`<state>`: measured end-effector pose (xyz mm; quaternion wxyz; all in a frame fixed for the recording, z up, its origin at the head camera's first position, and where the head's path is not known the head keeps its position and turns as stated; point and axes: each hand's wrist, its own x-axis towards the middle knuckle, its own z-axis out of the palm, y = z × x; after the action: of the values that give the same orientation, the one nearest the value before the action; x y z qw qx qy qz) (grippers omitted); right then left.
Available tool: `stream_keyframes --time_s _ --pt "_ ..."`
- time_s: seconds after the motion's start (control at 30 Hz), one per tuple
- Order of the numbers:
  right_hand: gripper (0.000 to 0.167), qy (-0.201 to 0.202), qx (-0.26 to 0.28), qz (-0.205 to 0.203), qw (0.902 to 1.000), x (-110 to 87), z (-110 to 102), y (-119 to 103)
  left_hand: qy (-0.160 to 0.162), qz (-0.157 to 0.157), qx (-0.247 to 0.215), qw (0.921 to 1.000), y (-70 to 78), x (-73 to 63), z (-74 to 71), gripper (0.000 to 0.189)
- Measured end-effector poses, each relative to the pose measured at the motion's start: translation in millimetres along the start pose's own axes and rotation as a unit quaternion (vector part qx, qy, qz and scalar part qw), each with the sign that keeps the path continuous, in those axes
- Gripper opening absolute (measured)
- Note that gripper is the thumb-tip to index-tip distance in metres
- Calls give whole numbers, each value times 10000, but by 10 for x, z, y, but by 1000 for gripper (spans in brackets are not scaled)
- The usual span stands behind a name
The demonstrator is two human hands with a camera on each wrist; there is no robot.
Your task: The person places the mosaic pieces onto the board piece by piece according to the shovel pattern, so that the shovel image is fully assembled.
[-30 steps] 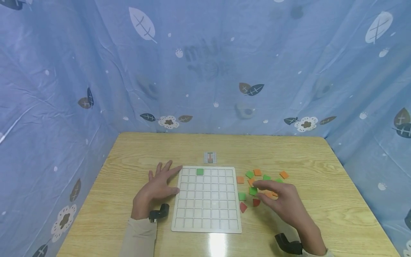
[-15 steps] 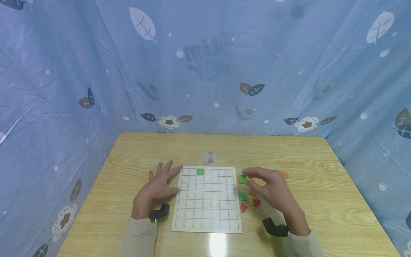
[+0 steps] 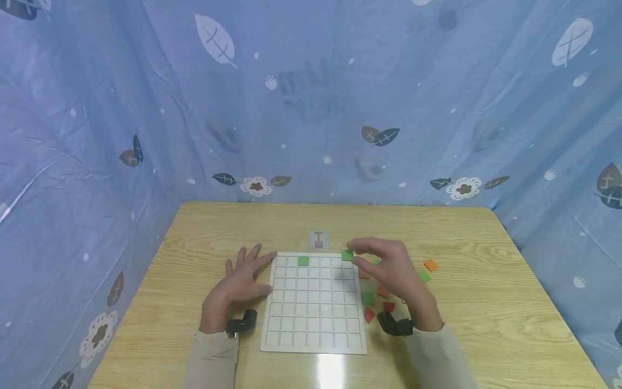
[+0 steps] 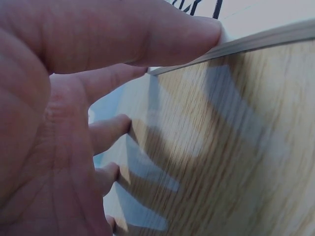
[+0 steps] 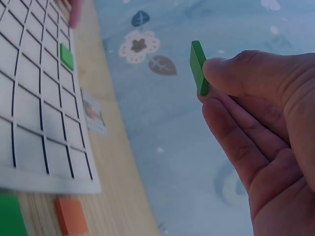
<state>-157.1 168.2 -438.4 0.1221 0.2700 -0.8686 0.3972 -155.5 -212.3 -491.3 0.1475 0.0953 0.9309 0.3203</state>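
Observation:
A white grid board (image 3: 313,302) lies on the table, with one green square tile (image 3: 303,261) set in its far row, left of the middle. My right hand (image 3: 391,265) pinches another green tile (image 5: 198,68) between thumb and fingertips, above the board's far right corner. In the right wrist view that held tile stands up on edge, raised over the grid. My left hand (image 3: 238,283) is spread at the board's left side. Its thumb (image 4: 197,39) touches the board's edge, and the index fingertip reaches the far left corner.
A small card (image 3: 318,240) with a printed grid picture lies just beyond the board. Right of the board are scattered orange tiles (image 3: 430,265), green tiles (image 3: 367,297) and red wedge pieces (image 3: 369,315), some hidden by the right arm. A blue patterned curtain (image 3: 311,108) surrounds the table.
My right hand has picked up a green tile from the loose pieces and carried it left and away from me, over the board's far right corner. The left hand has stayed in place.

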Motion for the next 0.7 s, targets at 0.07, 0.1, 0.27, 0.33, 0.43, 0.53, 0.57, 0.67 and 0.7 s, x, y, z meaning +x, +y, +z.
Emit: stream_keyframes --time_s 0.07,0.1,0.27,0.33,0.43,0.53,0.57,0.67,0.7 --pt "30 -29 33 -8 10000 50 35 -7 2 -8 -10 10000 1 -1 0 89" --pt "29 -43 50 3 10000 75 54 -10 2 -13 -8 10000 2 -1 0 89" --pt "29 -106 194 121 9997 180 157 -8 8 -43 -2 10000 3 3 -1 89" --pt "30 -154 262 192 9994 213 203 -1 9 -48 -4 10000 3 5 -1 89" --pt "30 -282 396 339 9982 249 277 9 5 -49 -30 10000 7 4 -1 89" --pt "29 -422 532 530 9963 276 363 35 -3 -56 -45 10000 6 2 0 89" --pt "29 -454 554 566 9958 284 392 45 -3 -56 -41 10000 8 1 0 89" --pt "29 -512 613 627 9948 311 477 76 8 -61 -22 10000 9 -2 0 89" --pt "29 -527 628 634 9946 318 504 84 13 -62 -17 10000 11 -3 1 89"
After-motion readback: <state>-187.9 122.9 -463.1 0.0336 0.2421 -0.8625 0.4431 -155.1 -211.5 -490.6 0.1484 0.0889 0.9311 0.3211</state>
